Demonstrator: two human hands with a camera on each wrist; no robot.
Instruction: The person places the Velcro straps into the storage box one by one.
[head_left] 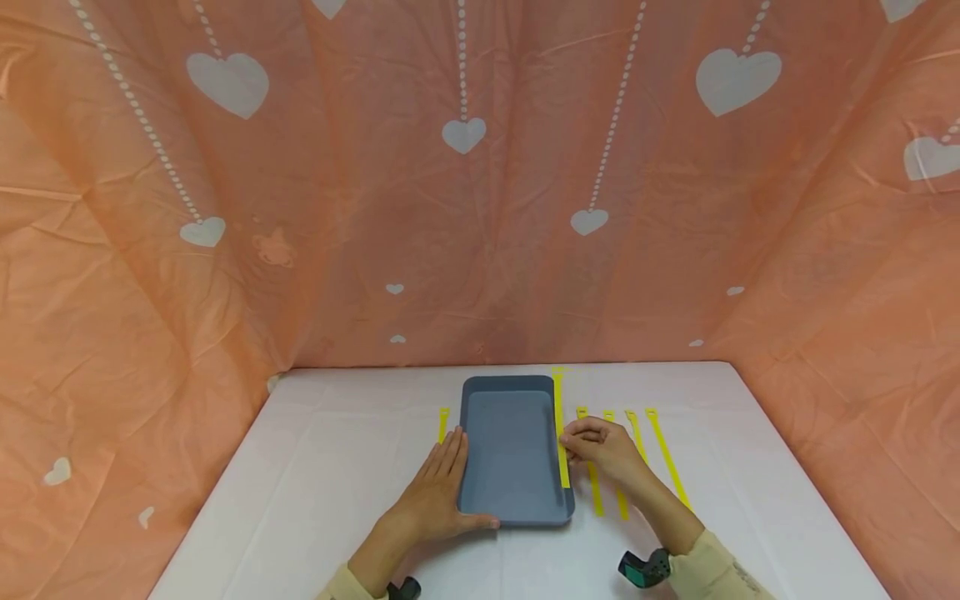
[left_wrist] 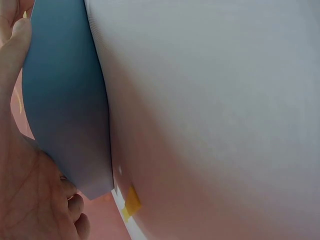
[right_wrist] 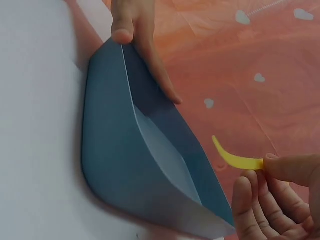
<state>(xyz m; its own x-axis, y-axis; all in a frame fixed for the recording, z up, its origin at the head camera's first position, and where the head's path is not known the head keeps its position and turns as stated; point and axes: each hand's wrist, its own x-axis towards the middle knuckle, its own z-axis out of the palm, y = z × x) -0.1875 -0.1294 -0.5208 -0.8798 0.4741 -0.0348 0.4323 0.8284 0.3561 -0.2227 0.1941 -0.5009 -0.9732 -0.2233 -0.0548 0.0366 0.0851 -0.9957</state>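
A blue-grey rectangular tray (head_left: pixel 510 454) rests on the white table. My left hand (head_left: pixel 438 492) lies along its left side with the fingers straight, the thumb touching the near edge. At the tray's right side my right hand (head_left: pixel 603 450) pinches a long, flat yellow strip (head_left: pixel 559 417) between thumb and fingers. This strip overlaps the right rim in the head view and curves at its free end (right_wrist: pixel 225 156) in the right wrist view. One more yellow strip (head_left: pixel 443 422) shows left of the tray, partly hidden by the left hand.
Several yellow strips with holed heads, such as the outermost strip (head_left: pixel 666 454), lie right of the tray, some partly under the right arm. An orange curtain with white hearts (head_left: pixel 480 250) encloses the table (head_left: pixel 322 467) at the back and sides.
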